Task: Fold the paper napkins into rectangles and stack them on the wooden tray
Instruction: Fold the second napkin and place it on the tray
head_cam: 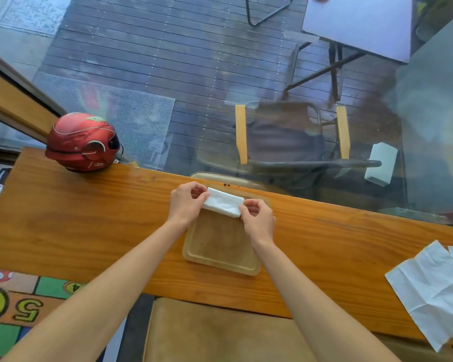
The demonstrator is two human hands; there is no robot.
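A white paper napkin (pixel 223 203), folded into a narrow rectangle, is held over the far end of the wooden tray (pixel 220 246). My left hand (pixel 186 202) pinches its left end and my right hand (pixel 256 218) pinches its right end. The tray lies on the wooden counter (pixel 89 226) in front of me, its near part bare. Unfolded white napkins (pixel 434 286) lie flat on the counter at the far right, partly cut off by the frame edge.
A red helmet (pixel 83 142) sits on the counter's far left corner. A glass pane runs along the counter's far edge, with a deck, chair and table beyond it. A tan cushioned seat (pixel 220 333) is below the counter's near edge.
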